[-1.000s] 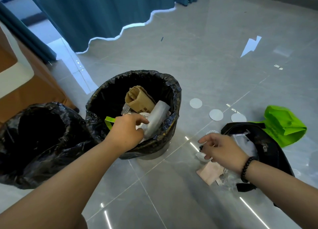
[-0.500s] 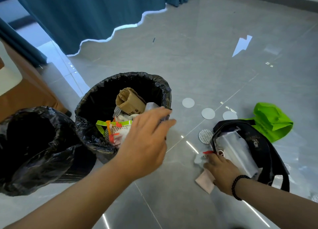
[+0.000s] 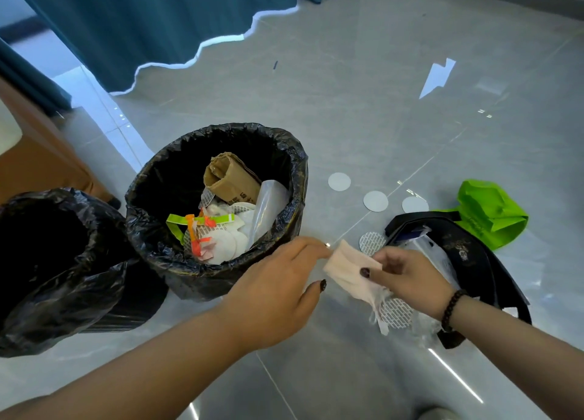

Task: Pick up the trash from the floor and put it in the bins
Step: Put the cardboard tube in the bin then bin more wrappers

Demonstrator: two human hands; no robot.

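Just beside the nearer bin (image 3: 297, 179), above the floor (image 3: 347, 104), the right hand (image 3: 410, 277) pinched a pale pink cloth scrap (image 3: 350, 269) between its fingers; the left hand (image 3: 271, 296) touched its other end, fingers loosely spread.

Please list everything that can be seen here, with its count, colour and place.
bins: two, black liners; left, the nearer-left one looks empty
trash in bin: cardboard roll, clear plastic, seals, green strip
round discs: three, pale grey, on floor
printed seals: two, on floor
black bag: one, right
green bag: one, far right
curtain: teal, top
pink tissue: one, between hands
left hand: touching the tissue
right hand: pinching the tissue
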